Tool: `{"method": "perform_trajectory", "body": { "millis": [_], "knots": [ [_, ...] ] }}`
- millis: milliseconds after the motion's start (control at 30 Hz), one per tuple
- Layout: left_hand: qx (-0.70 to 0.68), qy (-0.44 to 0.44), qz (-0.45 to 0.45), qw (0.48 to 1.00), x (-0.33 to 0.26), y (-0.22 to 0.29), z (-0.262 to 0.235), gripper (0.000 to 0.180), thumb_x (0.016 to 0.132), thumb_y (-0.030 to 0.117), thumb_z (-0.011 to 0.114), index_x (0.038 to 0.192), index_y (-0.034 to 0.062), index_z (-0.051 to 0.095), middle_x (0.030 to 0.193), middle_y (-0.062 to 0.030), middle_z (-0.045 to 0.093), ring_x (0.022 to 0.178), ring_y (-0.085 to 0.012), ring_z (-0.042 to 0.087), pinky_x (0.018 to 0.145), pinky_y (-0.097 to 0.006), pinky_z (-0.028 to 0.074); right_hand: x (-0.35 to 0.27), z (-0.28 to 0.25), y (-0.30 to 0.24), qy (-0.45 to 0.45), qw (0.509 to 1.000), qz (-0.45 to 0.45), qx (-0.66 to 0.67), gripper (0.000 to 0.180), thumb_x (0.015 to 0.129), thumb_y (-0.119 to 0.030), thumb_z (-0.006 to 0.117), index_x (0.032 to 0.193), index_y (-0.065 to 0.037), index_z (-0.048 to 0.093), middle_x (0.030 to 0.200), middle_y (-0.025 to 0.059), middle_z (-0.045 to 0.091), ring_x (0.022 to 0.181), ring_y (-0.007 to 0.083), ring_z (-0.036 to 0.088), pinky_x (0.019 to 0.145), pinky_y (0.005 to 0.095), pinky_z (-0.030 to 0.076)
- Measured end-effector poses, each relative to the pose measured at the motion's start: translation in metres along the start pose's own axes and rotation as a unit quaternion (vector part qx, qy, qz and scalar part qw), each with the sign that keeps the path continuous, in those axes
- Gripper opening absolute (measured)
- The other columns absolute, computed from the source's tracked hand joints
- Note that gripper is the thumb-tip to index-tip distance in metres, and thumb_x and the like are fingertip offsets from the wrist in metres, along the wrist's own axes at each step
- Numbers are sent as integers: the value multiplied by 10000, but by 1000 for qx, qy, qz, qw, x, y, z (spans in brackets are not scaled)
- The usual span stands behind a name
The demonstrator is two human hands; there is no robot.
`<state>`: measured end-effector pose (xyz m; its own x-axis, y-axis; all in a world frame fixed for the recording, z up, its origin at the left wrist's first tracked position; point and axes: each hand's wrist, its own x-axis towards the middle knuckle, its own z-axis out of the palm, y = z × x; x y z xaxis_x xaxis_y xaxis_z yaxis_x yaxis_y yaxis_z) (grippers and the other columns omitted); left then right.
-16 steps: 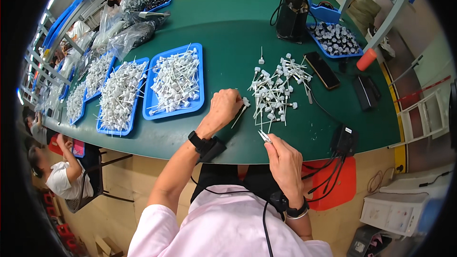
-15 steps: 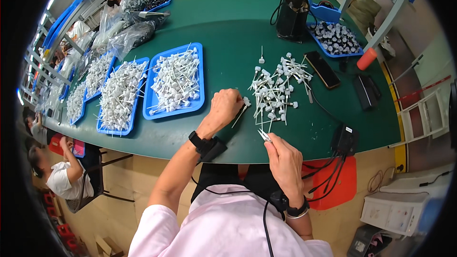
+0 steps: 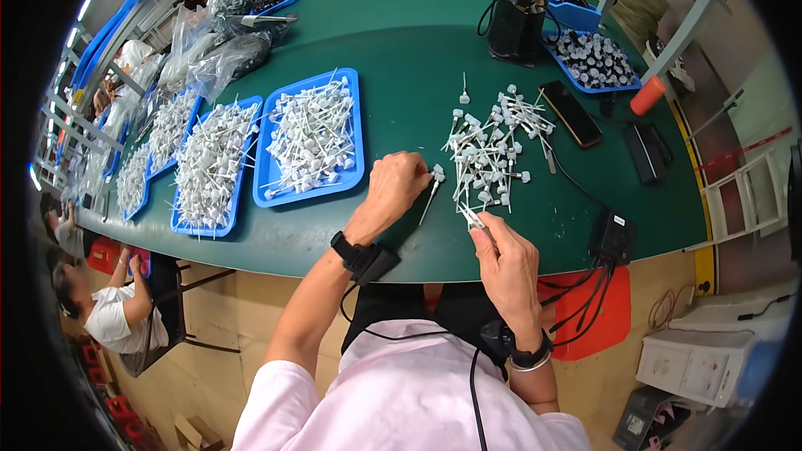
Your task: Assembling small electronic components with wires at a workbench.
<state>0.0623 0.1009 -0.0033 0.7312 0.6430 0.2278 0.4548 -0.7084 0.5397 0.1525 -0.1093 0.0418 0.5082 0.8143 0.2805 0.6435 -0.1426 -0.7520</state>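
Observation:
My left hand (image 3: 396, 189) is closed, knuckles up, over the green table. At its fingertips is one white pump-head-like piece with a thin tube (image 3: 432, 192), its tube slanting down toward me. My right hand (image 3: 508, 266) grips silver tweezers (image 3: 472, 217), the points facing away from me. Just beyond the tweezers lies a loose pile of similar white pieces (image 3: 489, 154), tubes pointing many ways. A single such piece (image 3: 464, 93) lies apart behind the pile. Left of my left hand, a blue tray (image 3: 357, 146) holds many more of them.
Further left stand more filled blue trays (image 3: 174, 219) and clear plastic bags (image 3: 225, 63). To the right are a phone (image 3: 571, 114), a black box with cables (image 3: 612, 238), a black bag (image 3: 513, 25) and a tray of black-and-clear parts (image 3: 576, 83). Another person (image 3: 125, 309) sits at left.
My right hand and the tweezers have shifted slightly right, the tips now at the pile's near edge. My left hand stays by the single piece, nearly in place. The whole view has shifted a little.

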Motion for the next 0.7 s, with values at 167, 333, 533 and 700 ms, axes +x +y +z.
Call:
{"method": "perform_trajectory", "body": {
  "millis": [167,333,533,700],
  "knots": [
    [45,-4,16,999,9,-3,12,90,750,91,675,748,4,652,777,-184,667,731,-373,654,660,-457,518,-2,2,-3,-9,1000,-6,-2,168,930,-138,601,1046,-15,596,833,152,645,714,356,625,602,424,473],
    [-103,24,-24,994,-25,32,-33,106,809,71,711,861,4,645,741,-116,683,620,-213,658,558,-297,498,-5,-8,-5,20,999,2,39,182,938,-148,596,1056,-9,596,837,145,645,691,341,626,586,414,476],
    [-295,74,-101,947,-87,53,-30,114,823,4,719,929,0,678,814,-71,704,694,-123,681,614,-253,542,-6,2,-22,-14,997,-70,19,209,928,-147,610,1108,-43,584,780,124,611,625,324,611,534,411,460],
    [-392,124,-84,908,-101,52,-14,151,824,-21,714,970,-13,676,904,-69,704,766,-109,675,647,-235,537,-9,8,-25,-32,993,-99,-51,238,914,-134,622,1140,-71,579,707,108,547,561,312,590,488,413,443]
  ]
}}
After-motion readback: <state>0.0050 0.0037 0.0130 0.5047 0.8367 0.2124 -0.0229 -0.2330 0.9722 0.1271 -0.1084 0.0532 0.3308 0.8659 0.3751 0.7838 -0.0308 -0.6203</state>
